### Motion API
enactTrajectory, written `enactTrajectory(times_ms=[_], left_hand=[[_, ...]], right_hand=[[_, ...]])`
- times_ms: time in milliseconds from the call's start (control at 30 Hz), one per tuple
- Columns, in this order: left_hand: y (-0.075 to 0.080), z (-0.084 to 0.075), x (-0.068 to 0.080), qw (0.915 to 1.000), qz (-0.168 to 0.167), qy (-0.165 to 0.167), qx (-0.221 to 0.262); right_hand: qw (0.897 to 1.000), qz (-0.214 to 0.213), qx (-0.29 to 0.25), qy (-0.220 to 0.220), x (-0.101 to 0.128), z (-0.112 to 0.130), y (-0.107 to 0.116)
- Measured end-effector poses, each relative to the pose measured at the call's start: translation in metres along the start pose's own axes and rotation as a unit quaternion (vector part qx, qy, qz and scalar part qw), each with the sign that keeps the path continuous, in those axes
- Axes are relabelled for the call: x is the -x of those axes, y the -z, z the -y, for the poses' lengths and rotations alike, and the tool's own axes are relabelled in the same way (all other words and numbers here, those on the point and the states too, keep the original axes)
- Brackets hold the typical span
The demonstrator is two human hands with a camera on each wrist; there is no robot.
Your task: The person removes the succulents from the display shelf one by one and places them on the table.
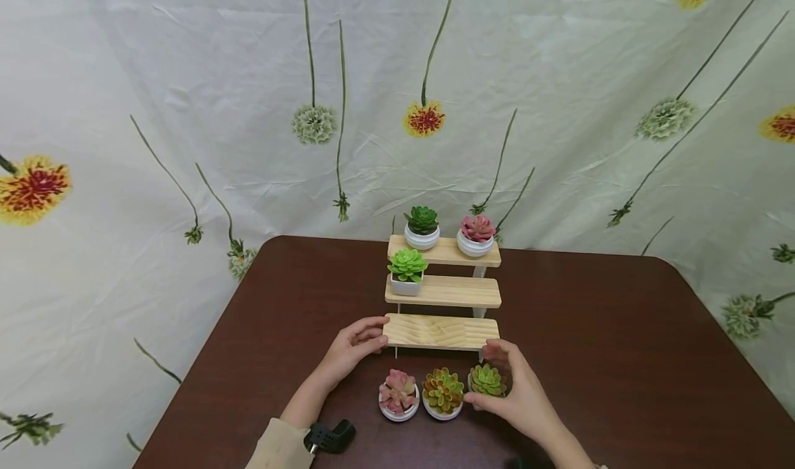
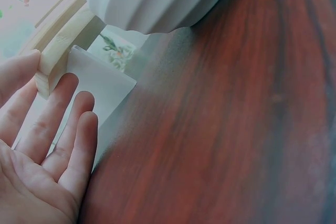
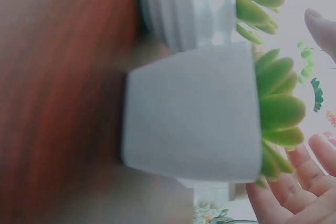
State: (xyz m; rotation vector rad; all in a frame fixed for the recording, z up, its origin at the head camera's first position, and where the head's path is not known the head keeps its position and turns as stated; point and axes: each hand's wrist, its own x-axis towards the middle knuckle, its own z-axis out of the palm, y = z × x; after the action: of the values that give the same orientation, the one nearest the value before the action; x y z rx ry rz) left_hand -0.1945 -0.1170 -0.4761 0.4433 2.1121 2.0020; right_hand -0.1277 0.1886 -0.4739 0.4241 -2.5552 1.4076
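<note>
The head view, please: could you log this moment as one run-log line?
left hand: touches bottom shelf end | right hand: around green succulent pot, grip unclear | three pots on table, three on upper shelves

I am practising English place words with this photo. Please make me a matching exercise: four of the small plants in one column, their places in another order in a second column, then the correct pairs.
Things:
1. dark green succulent
2. light green succulent in a square pot
3. orange-green succulent
4. pink succulent in a round pot

Places:
A. on the table, middle of the row of three
B. middle shelf, left end
C. on the table, left end of the row
D. top shelf, left side

Pairs: 1-D, 2-B, 3-A, 4-C
</note>
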Motion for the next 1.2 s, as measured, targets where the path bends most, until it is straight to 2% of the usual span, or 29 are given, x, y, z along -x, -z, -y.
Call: enactTrajectory(times_ms=[167,267,633,867,1200], left_hand=[[0.0,0.001,0.0,1.0,0.0,-0.001,0.001],[0.001,0.002,-0.001,1.0,0.0,-0.004,0.001],[0.001,0.005,-0.002,1.0,0.001,-0.002,0.002],[0.002,0.005,-0.001,1.0,-0.001,-0.002,0.002],[0.001,0.003,0.0,0.9999,0.002,-0.01,-0.003]], right_hand=[[0.999,-0.022,-0.008,0.046,-0.012,0.004,0.003],[0.998,-0.027,-0.011,0.05,-0.02,0.007,0.003],[0.999,-0.026,-0.038,0.026,-0.047,0.02,0.004],[0.998,-0.026,-0.044,0.026,-0.063,0.03,0.005],[0.997,-0.028,-0.075,0.007,-0.08,0.04,-0.003]])
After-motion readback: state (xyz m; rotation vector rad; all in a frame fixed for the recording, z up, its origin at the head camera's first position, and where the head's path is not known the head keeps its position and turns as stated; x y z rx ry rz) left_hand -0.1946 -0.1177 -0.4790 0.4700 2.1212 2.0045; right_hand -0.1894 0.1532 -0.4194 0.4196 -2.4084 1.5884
